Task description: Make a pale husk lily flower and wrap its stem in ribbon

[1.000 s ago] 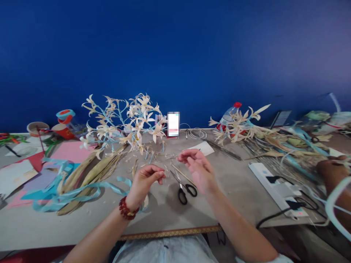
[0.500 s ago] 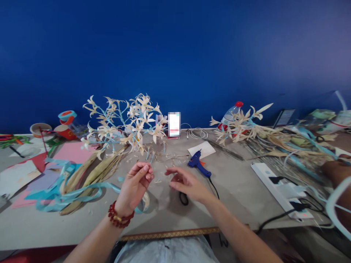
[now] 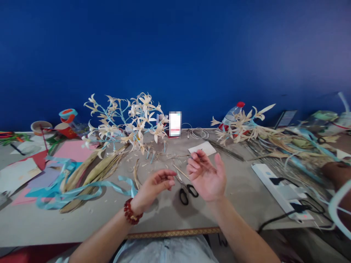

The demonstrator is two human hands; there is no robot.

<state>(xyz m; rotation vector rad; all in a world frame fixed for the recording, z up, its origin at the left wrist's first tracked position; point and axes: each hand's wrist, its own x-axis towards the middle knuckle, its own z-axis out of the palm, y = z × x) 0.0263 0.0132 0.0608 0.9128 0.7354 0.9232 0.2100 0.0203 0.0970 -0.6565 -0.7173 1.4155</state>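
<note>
My left hand (image 3: 157, 183), with a red bead bracelet (image 3: 132, 215) on its wrist, hovers over the grey table (image 3: 164, 215) with thumb and fingers pinched together; what they pinch is too small to name. My right hand (image 3: 206, 174) is raised beside it, palm turned toward me, fingers curled around a thin wire-like piece whose tip shows above them. Black-handled scissors (image 3: 186, 190) lie on the table between and just below both hands. A thin tan stick (image 3: 179, 170) lies next to them. A white card (image 3: 206, 148) sits behind my right hand.
Cream paper-flower branches with blue stems (image 3: 128, 124) stand at the back left, and more flowers (image 3: 241, 126) at the back right by a plastic bottle (image 3: 229, 114). Blue ribbon (image 3: 82, 188), dried leaves and coloured paper (image 3: 72, 150) fill the left. A power strip (image 3: 276, 186) and another person's arm (image 3: 336, 171) are on the right.
My right hand rose and turned palm-up, now covering the blue glue gun and uncovering the scissors. My left hand dropped lower and moved right, staying pinched.
</note>
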